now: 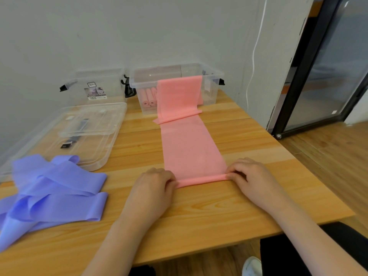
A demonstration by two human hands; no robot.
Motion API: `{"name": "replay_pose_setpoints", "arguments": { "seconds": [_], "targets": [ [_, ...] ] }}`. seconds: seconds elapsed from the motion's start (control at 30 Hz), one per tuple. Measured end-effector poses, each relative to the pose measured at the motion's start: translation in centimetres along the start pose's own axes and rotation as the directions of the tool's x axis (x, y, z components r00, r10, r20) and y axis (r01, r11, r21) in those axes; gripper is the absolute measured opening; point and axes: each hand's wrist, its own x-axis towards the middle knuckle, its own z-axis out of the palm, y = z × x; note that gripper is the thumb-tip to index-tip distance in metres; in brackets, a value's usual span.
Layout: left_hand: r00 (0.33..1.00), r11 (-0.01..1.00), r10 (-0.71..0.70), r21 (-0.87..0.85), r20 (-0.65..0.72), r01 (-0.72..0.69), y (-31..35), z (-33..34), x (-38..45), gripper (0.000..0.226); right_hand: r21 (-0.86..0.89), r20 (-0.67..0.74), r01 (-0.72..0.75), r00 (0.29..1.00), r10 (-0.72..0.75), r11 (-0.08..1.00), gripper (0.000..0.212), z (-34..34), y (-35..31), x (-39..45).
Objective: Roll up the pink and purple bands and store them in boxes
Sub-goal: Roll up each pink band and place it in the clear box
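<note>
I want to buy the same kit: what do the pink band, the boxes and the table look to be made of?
Pink band: thin, matte, stretchy sheet, probably latex or rubber; it drapes limply and rolls tight.
Boxes, such as the one holding pink rolls: clear, glossy, rigid plastic; contents show through.
Table: light wood or wood-look laminate with visible grain; which one is unclear.

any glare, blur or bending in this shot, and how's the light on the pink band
Head view: soft even light, so the pink band shows only faint shadows; the table edges and door frame bow from the wide lens; pale glare sits on the clear lids; the whole frame is slightly soft, and the purple bands smear toward the left edge.
</note>
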Motion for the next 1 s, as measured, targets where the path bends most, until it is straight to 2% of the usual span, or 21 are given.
{"name": "replay_pose_setpoints", "arguments": {
  "seconds": [0.1, 0.2, 0.33, 0.43, 0.53, 0.67, 0.73, 0.87, 1.0],
  "targets": [
    [0.999, 0.999, -0.048, -0.004, 0.003, 0.048, -0.02, 0.04, -0.07, 0.008, 0.006, -0.013, -0.014, 1.0, 0.014, 1.0, 0.009, 0.19, -0.13, 0.03],
    [1.0, 1.0, -0.002, 0.001, 0.005, 0.002, -0.29, 0.13, -0.01, 0.006, 0.004, -0.009, -0.015, 1.0, 0.015, 1.0, 0.012, 0.17, -0.01, -0.04],
    [0.997, 1.0, -0.019, 0.015, 0.068, 0.018, -0.29, -0.15, -0.08, 0.016, 0.044, 0.045, -0.024, 0.999, 0.022, 0.999, 0.006, -0.17, 0.28, -0.19],
    [0.999, 1.0, -0.027, 0.003, 0.025, 0.026, -0.08, -0.16, -0.01, 0.013, 0.017, 0.023, -0.002, 1.0, 0.001, 1.0, 0.005, -0.01, 0.43, -0.12],
    [0.997, 0.997, -0.078, 0.001, 0.012, 0.078, 0.12, -0.11, -0.02, 0.009, 0.03, -0.006, -0.041, 0.999, 0.041, 0.999, 0.008, 0.22, 0.2, 0.02],
    [0.999, 0.999, 0.03, 0.012, 0.017, -0.03, -0.23, 0.08, -0.16, 0.009, 0.003, -0.025, -0.016, 1.0, 0.016, 1.0, 0.009, 0.28, 0.3, 0.0],
    [1.0, 1.0, 0.019, 0.012, 0.022, -0.02, -0.37, -0.04, -0.14, 0.008, 0.023, 0.008, -0.006, 1.0, 0.006, 1.0, 0.004, 0.04, 0.44, -0.03],
    [1.0, 1.0, 0.018, 0.003, 0.019, -0.018, -0.2, 0.06, -0.09, 0.008, 0.028, 0.009, 0.006, 1.0, -0.006, 1.0, 0.007, -0.06, 0.45, -0.06],
    [0.998, 0.998, -0.061, -0.03, 0.0, 0.061, -0.1, 0.1, 0.02, 0.01, 0.054, -0.028, -0.03, 0.999, 0.032, 0.998, 0.021, 0.15, 0.39, -0.14]
  ]
}}
